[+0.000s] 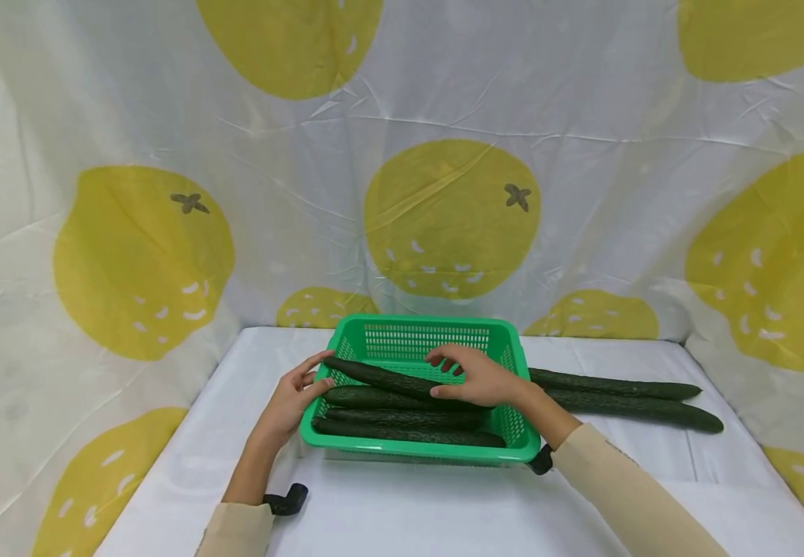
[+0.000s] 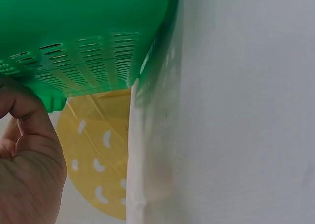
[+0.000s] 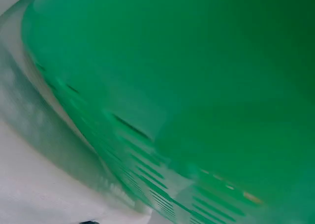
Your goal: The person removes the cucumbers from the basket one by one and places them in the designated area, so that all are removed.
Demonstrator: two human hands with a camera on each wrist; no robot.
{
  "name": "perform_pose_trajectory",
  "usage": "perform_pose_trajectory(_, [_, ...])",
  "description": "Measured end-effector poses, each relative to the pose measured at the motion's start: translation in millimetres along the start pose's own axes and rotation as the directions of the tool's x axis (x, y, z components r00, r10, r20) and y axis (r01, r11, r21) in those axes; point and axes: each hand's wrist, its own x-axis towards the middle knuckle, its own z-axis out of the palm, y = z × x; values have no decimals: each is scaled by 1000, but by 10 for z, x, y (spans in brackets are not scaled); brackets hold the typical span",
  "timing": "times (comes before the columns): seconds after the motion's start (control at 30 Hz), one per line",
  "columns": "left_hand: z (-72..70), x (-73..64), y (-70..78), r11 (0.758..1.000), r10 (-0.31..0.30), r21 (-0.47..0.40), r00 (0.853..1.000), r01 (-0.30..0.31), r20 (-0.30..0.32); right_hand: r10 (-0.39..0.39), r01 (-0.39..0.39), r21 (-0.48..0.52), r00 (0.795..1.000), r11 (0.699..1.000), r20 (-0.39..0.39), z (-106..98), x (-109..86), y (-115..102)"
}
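Note:
A green plastic basket [image 1: 415, 447] with slotted walls holds several long dark green cucumbers lying side by side. The rearmost cucumber [image 1: 381, 377] lies at a slant, its left end near the left rim. My left hand [image 1: 290, 402] grips the basket's left rim, thumb over the edge; the left wrist view shows bent fingers beside the basket wall. Over the right half of the basket is my right hand [image 1: 478, 377], fingers and thumb spread apart above the slanted cucumber, whose right end it hides. Only the basket's side fills the right wrist view.
Two more cucumbers [image 1: 638, 406] lie on the white tablecloth [image 1: 443, 510] to the right, their left ends hidden behind the basket and right arm. A curtain with yellow lemon prints [image 1: 450, 216] stands behind the table. Dark wrist devices [image 1: 288, 500] are worn on the arms.

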Motion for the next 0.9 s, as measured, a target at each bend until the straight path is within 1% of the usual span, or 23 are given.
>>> perform_pose_trajectory(0.07, [11, -5, 12, 1000, -1, 5, 1000, 1, -4, 1, -1, 2, 1000, 1000, 21, 29, 4, 9])
perform_pose_trajectory(0.23, [30, -15, 45, 1000, -9, 16, 1000, 9, -18, 18, -15, -52, 997, 999, 70, 106, 12, 44])
perform_pose_trajectory(0.53, [14, 1, 3, 1000, -10, 15, 1000, 10, -13, 92, -69, -171, 987, 983, 128, 235, 49, 64])
perform_pose_trajectory(0.7, [2, 13, -12, 1000, -11, 8, 1000, 11, -11, 92, -70, -192, 990, 979, 108, 277, 77, 85])
perform_pose_trajectory(0.9, [-5, 22, -27, 1000, -20, 2, 1000, 20, -3, 92, -83, -144, 994, 986, 57, 260, 41, 71])
